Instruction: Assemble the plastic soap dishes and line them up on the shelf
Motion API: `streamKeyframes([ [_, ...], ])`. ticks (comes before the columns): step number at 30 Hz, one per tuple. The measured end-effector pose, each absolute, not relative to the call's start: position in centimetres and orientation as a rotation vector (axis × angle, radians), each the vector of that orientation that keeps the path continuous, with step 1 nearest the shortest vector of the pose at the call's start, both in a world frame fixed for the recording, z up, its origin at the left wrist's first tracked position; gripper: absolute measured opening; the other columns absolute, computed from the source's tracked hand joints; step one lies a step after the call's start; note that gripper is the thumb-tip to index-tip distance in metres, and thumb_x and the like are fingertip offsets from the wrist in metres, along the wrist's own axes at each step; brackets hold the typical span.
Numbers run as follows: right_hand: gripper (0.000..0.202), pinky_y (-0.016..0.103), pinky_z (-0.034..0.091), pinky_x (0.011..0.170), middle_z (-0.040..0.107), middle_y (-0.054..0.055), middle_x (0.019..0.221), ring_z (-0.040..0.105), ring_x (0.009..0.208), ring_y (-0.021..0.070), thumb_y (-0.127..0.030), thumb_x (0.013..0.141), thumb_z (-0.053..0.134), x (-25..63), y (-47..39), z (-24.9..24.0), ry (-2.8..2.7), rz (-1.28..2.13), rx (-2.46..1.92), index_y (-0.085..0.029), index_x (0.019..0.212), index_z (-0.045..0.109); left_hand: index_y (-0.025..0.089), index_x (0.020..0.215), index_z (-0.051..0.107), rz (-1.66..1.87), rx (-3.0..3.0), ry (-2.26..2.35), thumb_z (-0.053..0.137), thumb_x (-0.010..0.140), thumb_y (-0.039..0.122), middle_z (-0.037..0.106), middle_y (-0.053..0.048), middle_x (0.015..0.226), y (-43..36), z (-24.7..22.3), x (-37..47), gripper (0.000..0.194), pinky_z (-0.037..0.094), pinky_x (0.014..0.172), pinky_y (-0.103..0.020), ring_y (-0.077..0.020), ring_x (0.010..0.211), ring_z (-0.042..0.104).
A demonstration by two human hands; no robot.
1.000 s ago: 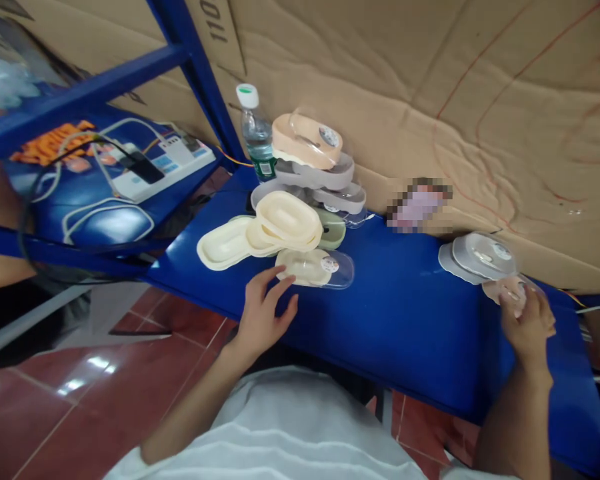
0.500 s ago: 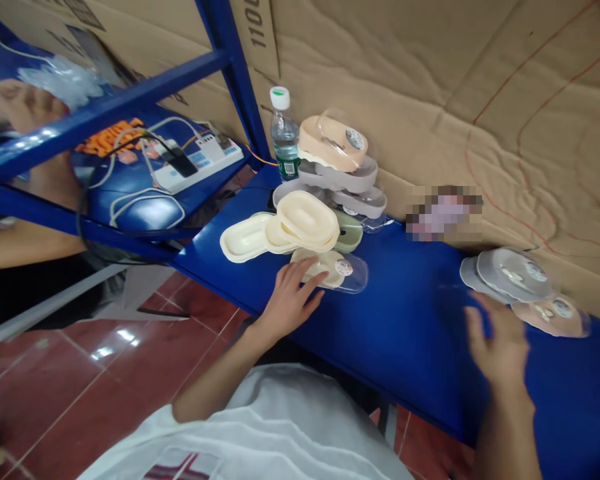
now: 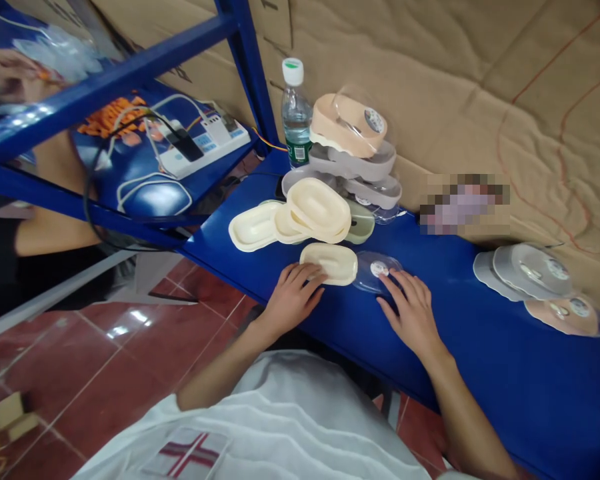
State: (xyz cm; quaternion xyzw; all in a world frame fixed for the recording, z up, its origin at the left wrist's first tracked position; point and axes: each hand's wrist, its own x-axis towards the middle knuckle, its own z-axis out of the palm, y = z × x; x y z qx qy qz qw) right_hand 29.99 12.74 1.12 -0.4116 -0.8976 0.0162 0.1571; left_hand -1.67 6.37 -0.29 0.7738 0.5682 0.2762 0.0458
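A cream oval dish (image 3: 336, 265) lies on the blue table (image 3: 380, 347), with the fingers of my left hand (image 3: 294, 293) spread on its near left edge. Beside it, touching its right end, is a clear plastic lid (image 3: 364, 270) with a round white sticker. The fingertips of my right hand (image 3: 410, 308) rest at the lid's right side, fingers apart. Behind the dish, several cream trays (image 3: 320, 208) overlap, partly covering a green one (image 3: 361, 223).
A water bottle (image 3: 297, 123) stands beside stacked peach (image 3: 347, 127) and grey containers. More lidded containers (image 3: 533, 273) sit at the right. Left, beyond a blue metal frame (image 3: 155, 57), are a power strip (image 3: 205, 150), cables, orange pieces (image 3: 113, 117) and another person's arms.
My right hand has moved left from the right-hand containers to the clear lid. The lid, earlier over the cream dish, now lies to its right. The view has shifted slightly.
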Motion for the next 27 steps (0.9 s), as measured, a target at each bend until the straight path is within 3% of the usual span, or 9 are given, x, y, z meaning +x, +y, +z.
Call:
streamKeyframes([
  [4, 0.048, 0.054, 0.044, 0.117, 0.061, 0.015, 0.152, 0.056, 0.142, 0.0339, -0.038, 0.108, 0.057, 31.1, 13.3, 0.8, -2.446, -0.039, -1.320, -0.026, 0.155, 0.054, 0.022, 0.123, 0.070, 0.889, 2.422, 1.665, 0.061, 0.105, 0.018, 0.076, -0.011, 0.128, 6.5, -0.2, -1.0, 0.021, 0.053, 0.102, -0.046, -0.0280, 0.119, 0.071],
  [10, 0.046, 0.054, 0.042, 0.118, 0.062, 0.015, 0.152, 0.055, 0.143, 0.0344, -0.037, 0.108, 0.061, 31.0, 13.8, 1.5, -2.405, -0.142, -1.319, -0.023, 0.152, 0.057, 0.021, 0.116, 0.070, 0.895, 2.488, 1.528, 0.063, 0.105, 0.017, 0.077, -0.009, 0.118, 6.1, -0.2, -1.1, 0.015, 0.053, 0.100, -0.045, -0.0262, 0.114, 0.072],
  [15, 0.041, 0.048, 0.044, 0.117, 0.066, 0.014, 0.148, 0.058, 0.141, 0.0310, -0.033, 0.107, 0.064, 26.9, 14.0, 4.0, -2.544, -0.102, -1.031, -0.021, 0.146, 0.060, 0.024, 0.128, 0.069, 0.990, 2.423, 1.483, 0.065, 0.103, 0.017, 0.073, -0.011, 0.128, 5.4, 0.3, -2.5, 0.026, 0.056, 0.100, -0.042, -0.0245, 0.119, 0.070],
  [19, 0.036, 0.044, 0.045, 0.115, 0.072, 0.012, 0.139, 0.063, 0.132, 0.0276, -0.029, 0.107, 0.063, 22.6, 14.1, 5.3, -2.617, -0.062, -0.803, -0.018, 0.141, 0.063, 0.028, 0.131, 0.068, 1.230, 2.313, 1.820, 0.068, 0.102, 0.019, 0.071, -0.011, 0.133, 5.6, 1.4, -6.0, 0.031, 0.055, 0.103, -0.044, -0.0264, 0.123, 0.069],
  [23, 0.032, 0.042, 0.047, 0.111, 0.074, 0.010, 0.135, 0.066, 0.125, 0.0256, -0.028, 0.108, 0.061, 19.6, 13.1, 4.9, -2.696, 0.012, -0.681, -0.018, 0.138, 0.066, 0.029, 0.147, 0.059, 1.200, 2.136, 2.184, 0.075, 0.098, 0.036, 0.057, -0.015, 0.156, 6.4, 1.6, -11.1, 0.052, 0.043, 0.119, -0.058, -0.0376, 0.147, 0.054],
  [27, 0.031, 0.044, 0.046, 0.113, 0.073, 0.010, 0.139, 0.066, 0.127, 0.0256, -0.030, 0.108, 0.060, 18.6, 11.7, 3.3, -2.766, 0.058, -0.699, -0.021, 0.137, 0.068, 0.026, 0.161, 0.046, 1.046, 2.056, 2.159, 0.078, 0.094, 0.053, 0.034, -0.021, 0.174, 7.4, 0.6, -15.3, 0.079, 0.036, 0.126, -0.065, -0.0449, 0.161, 0.035],
])
